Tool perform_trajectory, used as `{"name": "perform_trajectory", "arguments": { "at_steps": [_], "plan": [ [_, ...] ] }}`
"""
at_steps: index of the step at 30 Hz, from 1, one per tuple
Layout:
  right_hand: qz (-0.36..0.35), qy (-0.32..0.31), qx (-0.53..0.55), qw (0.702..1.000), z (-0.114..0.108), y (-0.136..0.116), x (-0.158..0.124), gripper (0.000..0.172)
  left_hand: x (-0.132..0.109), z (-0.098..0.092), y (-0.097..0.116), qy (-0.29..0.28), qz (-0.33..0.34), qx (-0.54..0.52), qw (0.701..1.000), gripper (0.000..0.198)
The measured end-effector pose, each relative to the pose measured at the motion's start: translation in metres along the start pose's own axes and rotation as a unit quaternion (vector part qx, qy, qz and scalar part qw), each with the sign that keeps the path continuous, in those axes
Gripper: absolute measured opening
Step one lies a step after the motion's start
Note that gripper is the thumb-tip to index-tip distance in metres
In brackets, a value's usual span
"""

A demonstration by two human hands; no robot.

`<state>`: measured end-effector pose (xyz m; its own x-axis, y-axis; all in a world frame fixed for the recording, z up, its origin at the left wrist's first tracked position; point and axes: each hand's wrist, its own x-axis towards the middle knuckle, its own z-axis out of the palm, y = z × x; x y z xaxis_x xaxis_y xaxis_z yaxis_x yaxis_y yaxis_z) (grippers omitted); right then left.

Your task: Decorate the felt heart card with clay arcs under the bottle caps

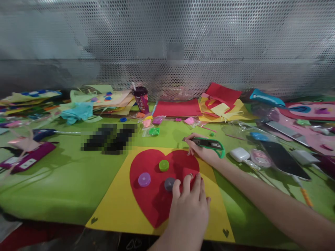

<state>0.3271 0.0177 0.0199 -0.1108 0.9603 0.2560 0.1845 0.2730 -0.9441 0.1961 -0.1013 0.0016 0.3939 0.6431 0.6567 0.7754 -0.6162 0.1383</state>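
Note:
A red paper heart lies on a yellow sheet with small dark hearts in its near corners. On the heart are three small round lid-like pieces: a green one, a purple one and a grey one. My left hand rests over the heart's right side, fingers spread, its thumb beside the grey piece. What lies beneath the palm is hidden. Past the heart's upper right edge, my right hand is closed around a green utility knife, whose tip points left.
A glue gun and a purple power strip lie left. At the back stand a lidded cup and stacked paper. Right are a white earphone case and a dark phone. Perforated metal rises behind.

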Motion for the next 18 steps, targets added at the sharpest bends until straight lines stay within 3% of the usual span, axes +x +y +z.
{"name": "perform_trajectory", "arguments": {
  "at_steps": [4,7,12,18],
  "plan": [
    [-0.001,0.009,-0.002,1.000,0.001,0.001,0.000,0.020,-0.002,-0.020,-0.003,0.000,0.024,-0.073,0.997,0.015],
    [-0.003,0.017,-0.004,1.000,0.002,-0.004,0.000,0.016,0.003,-0.027,-0.004,0.013,0.007,-0.104,0.994,0.020],
    [0.002,0.016,-0.018,1.000,0.002,-0.015,0.000,0.012,0.010,-0.019,-0.007,-0.013,-0.010,0.009,1.000,0.031],
    [0.003,0.020,-0.018,1.000,0.003,-0.011,0.001,0.015,-0.003,-0.028,-0.011,-0.049,0.106,-0.036,0.993,0.027]
  ]
}}
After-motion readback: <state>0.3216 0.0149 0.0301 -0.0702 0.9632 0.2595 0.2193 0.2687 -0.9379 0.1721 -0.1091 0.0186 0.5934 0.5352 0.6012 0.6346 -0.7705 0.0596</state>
